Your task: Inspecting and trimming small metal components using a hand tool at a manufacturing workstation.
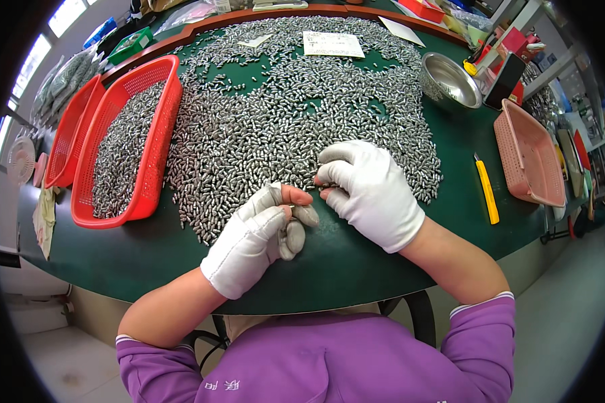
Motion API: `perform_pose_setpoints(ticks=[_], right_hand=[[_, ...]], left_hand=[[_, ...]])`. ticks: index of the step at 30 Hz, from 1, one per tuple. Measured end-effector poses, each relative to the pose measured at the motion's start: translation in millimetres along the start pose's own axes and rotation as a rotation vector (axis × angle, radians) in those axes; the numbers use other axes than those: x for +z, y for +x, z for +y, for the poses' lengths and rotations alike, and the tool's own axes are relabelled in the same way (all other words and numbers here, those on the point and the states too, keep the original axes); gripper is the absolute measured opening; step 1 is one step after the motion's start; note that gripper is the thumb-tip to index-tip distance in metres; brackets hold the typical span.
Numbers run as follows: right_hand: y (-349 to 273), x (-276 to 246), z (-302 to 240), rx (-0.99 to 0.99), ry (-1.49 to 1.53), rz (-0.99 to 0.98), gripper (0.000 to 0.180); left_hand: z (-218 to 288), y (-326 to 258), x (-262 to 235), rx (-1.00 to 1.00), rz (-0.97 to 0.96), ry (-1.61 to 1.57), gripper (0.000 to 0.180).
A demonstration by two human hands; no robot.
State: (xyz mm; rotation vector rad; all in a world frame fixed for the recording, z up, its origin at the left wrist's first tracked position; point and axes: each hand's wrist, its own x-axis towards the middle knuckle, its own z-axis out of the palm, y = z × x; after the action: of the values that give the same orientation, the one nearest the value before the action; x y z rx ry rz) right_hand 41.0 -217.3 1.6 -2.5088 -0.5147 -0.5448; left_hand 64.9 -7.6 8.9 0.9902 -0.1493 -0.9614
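On the green surface [376, 282], a red basket [156, 148] at frame left holds metal pieces [129, 148]; our left hand [252, 238] and right hand [370, 191] curl; whether gripping, we cannot tell.

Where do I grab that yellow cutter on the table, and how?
Best pinch the yellow cutter by the lower part of its handle, the right hand coming from above, on the near side. It lies flat with that end nearest the person; the narrow metal tip points away, so it's probably best left untouched.
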Motion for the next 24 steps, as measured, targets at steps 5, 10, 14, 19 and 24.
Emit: perform_pose_setpoints(ticks=[5,10,14,19,24], right_hand=[[2.2,2.4,1.4,-0.065,-0.052,-0.005,0.014],[3.9,0.7,-0.7,-0.092,-0.071,-0.008,0.015],[5.4,-0.3,-2.9,-0.129,-0.098,-0.037,0.015],[5.3,-0.4,-2.8,-0.131,-0.101,-0.070,0.018],[5.8,0.3,-5.0,-0.134,-0.057,-0.070,0.018]], left_hand=[[-1.9,0.4,-4.1,-0.028,0.007,0.001,0.025],[-1.3,0.7,-4.1,-0.063,0.043,0.005,0.020],[-4.3,1.5,-7.6,0.010,0.047,-0.009,0.016],[-3.7,2.3,-6.7,0.001,0.058,-0.014,0.013],[-3.7,2.2,-6.9,0.005,0.059,-0.045,0.012]])
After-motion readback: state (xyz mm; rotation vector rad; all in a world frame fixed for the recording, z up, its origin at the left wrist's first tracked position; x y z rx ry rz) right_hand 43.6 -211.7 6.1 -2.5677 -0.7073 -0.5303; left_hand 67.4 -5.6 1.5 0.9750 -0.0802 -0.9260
